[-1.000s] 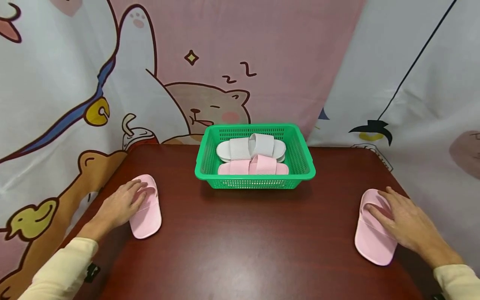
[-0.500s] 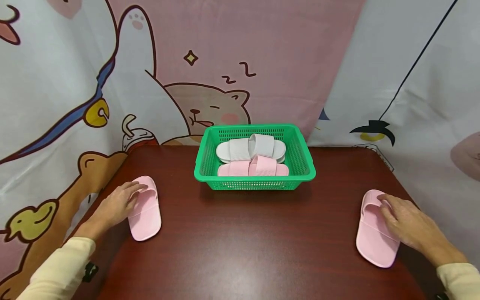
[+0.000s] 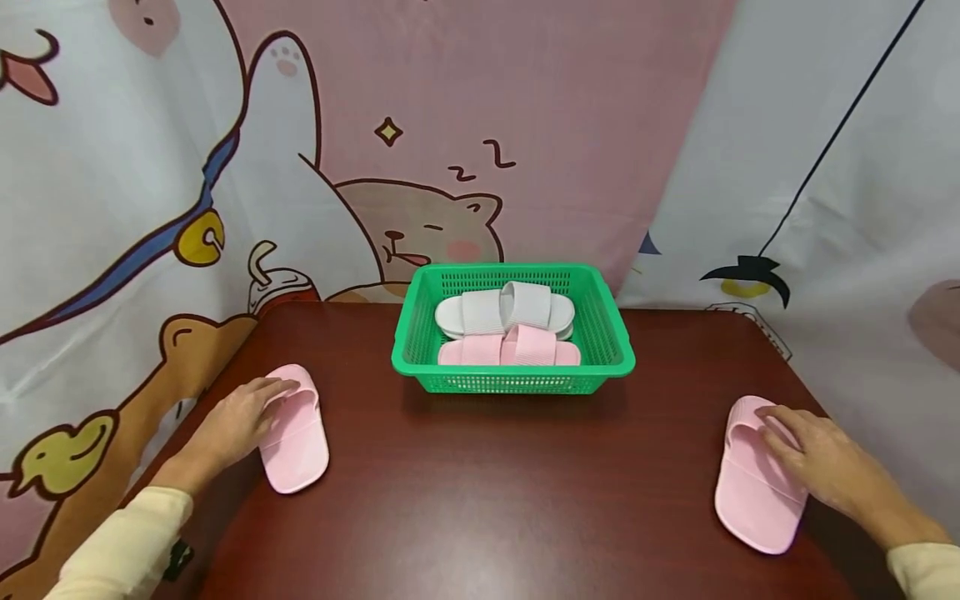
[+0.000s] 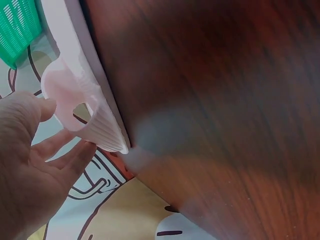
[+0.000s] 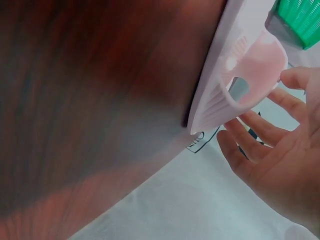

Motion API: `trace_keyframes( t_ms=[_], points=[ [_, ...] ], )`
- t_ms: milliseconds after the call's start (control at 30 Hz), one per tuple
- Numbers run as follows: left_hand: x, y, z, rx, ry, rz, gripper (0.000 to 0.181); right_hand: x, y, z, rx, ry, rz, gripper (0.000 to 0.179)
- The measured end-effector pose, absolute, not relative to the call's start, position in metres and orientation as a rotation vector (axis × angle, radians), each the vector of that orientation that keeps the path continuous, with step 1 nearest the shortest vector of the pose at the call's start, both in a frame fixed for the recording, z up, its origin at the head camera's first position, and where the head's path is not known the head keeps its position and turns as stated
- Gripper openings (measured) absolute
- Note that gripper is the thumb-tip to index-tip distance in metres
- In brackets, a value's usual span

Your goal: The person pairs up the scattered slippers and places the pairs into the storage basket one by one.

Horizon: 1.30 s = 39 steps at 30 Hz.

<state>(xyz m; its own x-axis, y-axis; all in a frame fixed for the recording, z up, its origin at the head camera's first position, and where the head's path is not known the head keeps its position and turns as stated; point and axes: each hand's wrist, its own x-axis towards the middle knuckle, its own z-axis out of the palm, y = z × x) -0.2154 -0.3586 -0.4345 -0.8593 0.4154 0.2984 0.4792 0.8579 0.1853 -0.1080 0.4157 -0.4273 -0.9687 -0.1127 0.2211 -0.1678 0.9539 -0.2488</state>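
Observation:
Two pink slippers lie far apart on a brown table, their straps toward the back. My left hand (image 3: 236,423) is at the strap of the left slipper (image 3: 296,450). In the left wrist view its fingertips touch the ribbed strap (image 4: 107,130), with the thumb beside the strap's edge. Across the table, my right hand (image 3: 832,458) is at the right slipper (image 3: 753,500). The right wrist view shows its fingers spread and fairly straight beside that slipper's strap (image 5: 262,65), with the thumb tip close to its edge. Neither hand is curled round a slipper.
A green perforated basket (image 3: 513,382) stands at the back middle of the table (image 3: 517,483). Inside are white slippers (image 3: 483,312) behind pink slippers (image 3: 480,350). A cartoon-print cloth (image 3: 570,125) hangs behind and at both sides.
Both hands have drawn slightly outward, and their fingers reach less far over the slippers. The slippers stay nearly in place; the whole head view has shifted a little.

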Motion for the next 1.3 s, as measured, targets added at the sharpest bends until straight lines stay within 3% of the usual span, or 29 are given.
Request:
trace_keyframes(
  t_ms=[267, 467, 633, 767, 933, 1033, 1167, 1300],
  points=[
    [-0.214, -0.357, -0.431, -0.608, -2.848, -0.338, 0.054, -0.113, 0.411, -0.420, 0.147, -3.006, 0.355, 0.054],
    [-0.213, -0.350, -0.436, -0.637, -2.765, -0.327, 0.045, -0.116, 0.410, -0.418, 0.043, -3.091, 0.344, 0.066],
    [-0.213, -0.351, -0.431, -0.661, -2.791, -0.349, 0.039, -0.112, 0.411, -0.421, 0.085, -3.018, 0.373, 0.065],
    [-0.212, -0.359, -0.420, -0.683, -2.818, -0.421, 0.055, -0.104, 0.418, -0.421, 0.224, -2.910, 0.376, 0.071],
    [-0.215, -0.366, -0.415, -0.896, -2.821, -0.322, 0.103, -0.096, 0.425, -0.421, 0.467, -2.913, 0.257, 0.118],
    [-0.223, -0.365, -0.416, -0.988, -2.838, -0.157, 0.120, -0.100, 0.423, -0.421, 0.600, -2.910, 0.160, 0.132],
    [-0.236, -0.360, -0.416, -1.065, -2.831, 0.002, 0.122, -0.107, 0.417, -0.421, 0.691, -2.877, 0.089, 0.132],
    [-0.241, -0.357, -0.416, -1.164, -2.804, 0.075, 0.103, -0.113, 0.416, -0.423, 0.749, -2.808, 0.026, 0.123]
  ],
)
